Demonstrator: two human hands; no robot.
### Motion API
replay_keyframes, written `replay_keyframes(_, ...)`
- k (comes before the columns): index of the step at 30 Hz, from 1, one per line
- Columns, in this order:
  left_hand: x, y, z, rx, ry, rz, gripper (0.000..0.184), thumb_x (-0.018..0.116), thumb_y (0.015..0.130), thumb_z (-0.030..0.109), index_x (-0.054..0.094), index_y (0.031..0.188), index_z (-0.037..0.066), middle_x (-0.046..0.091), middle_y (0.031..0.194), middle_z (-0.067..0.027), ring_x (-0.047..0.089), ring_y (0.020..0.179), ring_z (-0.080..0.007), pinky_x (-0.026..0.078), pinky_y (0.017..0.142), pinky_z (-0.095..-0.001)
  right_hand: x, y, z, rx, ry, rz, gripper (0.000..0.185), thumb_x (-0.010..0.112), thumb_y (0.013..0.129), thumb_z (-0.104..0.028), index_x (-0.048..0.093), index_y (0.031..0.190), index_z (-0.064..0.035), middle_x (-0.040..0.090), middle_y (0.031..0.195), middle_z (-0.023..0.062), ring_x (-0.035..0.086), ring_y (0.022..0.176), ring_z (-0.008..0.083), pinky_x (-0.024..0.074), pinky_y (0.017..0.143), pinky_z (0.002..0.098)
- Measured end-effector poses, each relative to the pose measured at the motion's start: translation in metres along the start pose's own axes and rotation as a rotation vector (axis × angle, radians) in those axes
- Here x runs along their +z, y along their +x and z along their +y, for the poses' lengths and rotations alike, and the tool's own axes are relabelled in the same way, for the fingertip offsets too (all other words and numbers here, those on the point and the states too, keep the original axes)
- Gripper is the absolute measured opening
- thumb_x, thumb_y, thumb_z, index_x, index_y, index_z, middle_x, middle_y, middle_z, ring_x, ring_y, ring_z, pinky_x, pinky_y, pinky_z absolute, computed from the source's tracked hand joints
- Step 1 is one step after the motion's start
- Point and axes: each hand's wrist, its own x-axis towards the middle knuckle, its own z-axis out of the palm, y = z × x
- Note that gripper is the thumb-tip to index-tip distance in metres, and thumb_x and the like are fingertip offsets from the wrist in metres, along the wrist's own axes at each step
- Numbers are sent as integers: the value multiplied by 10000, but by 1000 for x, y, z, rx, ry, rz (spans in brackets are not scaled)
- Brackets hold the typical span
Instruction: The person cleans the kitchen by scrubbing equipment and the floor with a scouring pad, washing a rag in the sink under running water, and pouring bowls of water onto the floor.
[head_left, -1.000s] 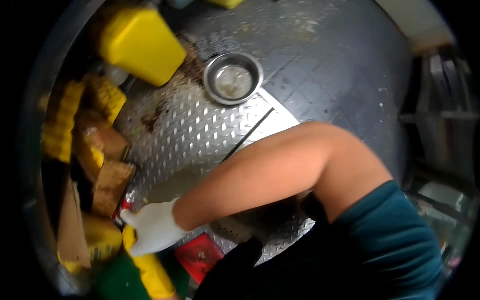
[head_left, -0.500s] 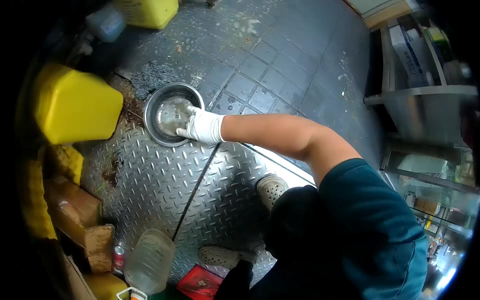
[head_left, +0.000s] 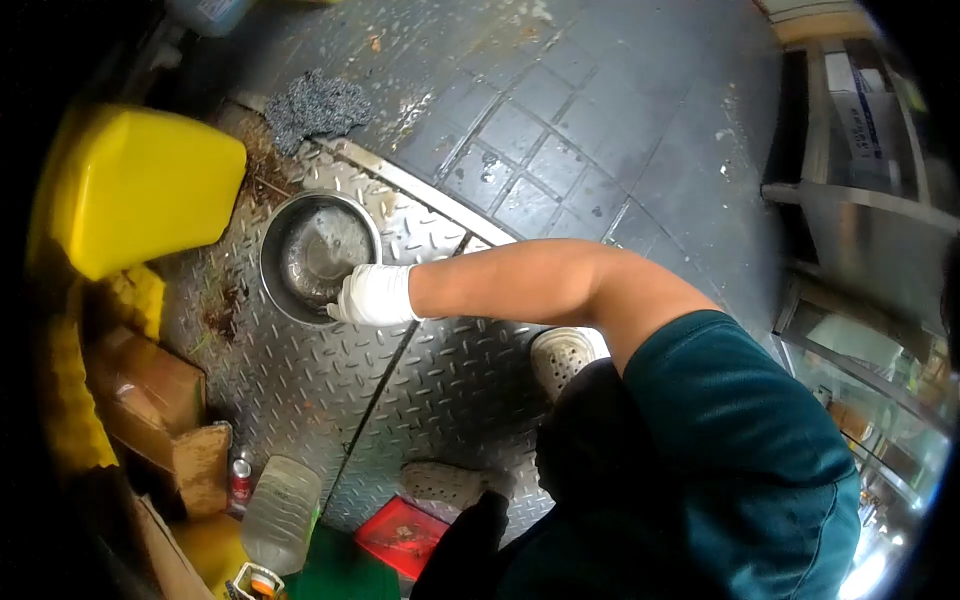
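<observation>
My right hand (head_left: 373,294), in a white glove, grips the near rim of a round steel basin (head_left: 268,262). The fingers bend over the rim, and the thumb is partly hidden. Inside the basin is some cloudy liquid or a wet, shiny bottom; which one, I cannot tell. The basin is over the diamond-pattern metal plate (head_left: 290,375); whether it touches the plate is unclear. My left hand is out of the picture.
A yellow plastic container (head_left: 160,190) stands left of the basin, and a grey scouring mesh (head_left: 315,105) lies beyond it. Lower left are cardboard boxes (head_left: 150,385), a red can (head_left: 240,482), a clear jug (head_left: 282,515) and a red dustpan-like piece (head_left: 402,535). Metal shelving (head_left: 880,205) stands at right.
The basin has moved towards me with my right hand, off the plate's far edge strip, which now shows. The view has shifted, so the mesh appears higher up.
</observation>
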Motion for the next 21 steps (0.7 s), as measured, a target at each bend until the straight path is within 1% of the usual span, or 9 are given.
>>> replay_keyframes(3,-1,-5,4,55,116,3,186,611,957,131,667,1000,-41,633,913,-168,581,787,-260,490,715,-366,-9,26,-13,48,81,-100,205,622,858,-150,688,999,-17,731,827,156,732,781,365,566,664,469)
replay_keyframes(6,-2,-15,9,97,213,28,222,606,977,148,641,1093,-39,626,1022,-180,588,888,-267,488,790,-364,-26,43,2,-174,109,130,176,619,862,-170,685,929,-22,727,810,138,732,774,341,571,676,452)
replay_keyframes(8,-5,-20,13,122,287,36,256,603,991,158,623,1155,-37,622,1095,-188,592,955,-272,486,840,-362,-99,71,19,118,72,-111,157,622,846,-158,689,937,-49,704,798,128,712,748,326,568,699,446)
replay_keyframes(9,-5,-24,15,135,328,37,275,601,998,164,615,1186,-36,619,1131,-192,595,988,-275,485,865,-361,-116,70,46,271,106,93,141,618,835,-144,709,909,-66,686,801,145,695,787,342,560,762,444)
replay_keyframes(11,-4,-30,19,164,400,35,316,598,1012,174,597,1248,-35,615,1204,-200,599,1055,-280,484,916,-359,-114,65,124,265,-215,588,289,668,844,-212,704,1092,-66,663,1050,175,653,997,343,533,848,463)
replay_keyframes(14,-4,-34,30,247,537,27,381,593,1032,191,571,1341,-33,608,1313,-211,605,1156,-287,481,991,-357,-124,80,182,551,-311,194,887,759,783,-541,431,1532,-197,352,1601,197,383,1426,439,438,1060,600)
replay_keyframes(18,-11,-37,48,566,778,11,477,606,1038,229,529,1427,-36,595,1405,-226,594,1269,-345,449,1098,-396,-81,77,221,230,-238,353,431,694,875,-380,684,1266,-200,556,1412,223,527,1300,427,481,1026,517)
replay_keyframes(19,-11,-38,53,601,795,19,468,602,1041,225,534,1421,-39,595,1405,-227,593,1269,-345,445,1102,-397,-83,83,214,246,-260,485,285,679,880,-306,754,1137,-207,641,1265,236,613,1163,418,510,981,461)
replay_keyframes(21,-7,-42,63,627,789,26,436,586,1048,211,555,1401,-43,588,1413,-229,592,1272,-343,445,1102,-399,-87,78,228,398,-171,296,213,674,879,-257,783,1046,-182,699,1089,228,655,994,413,525,907,460)
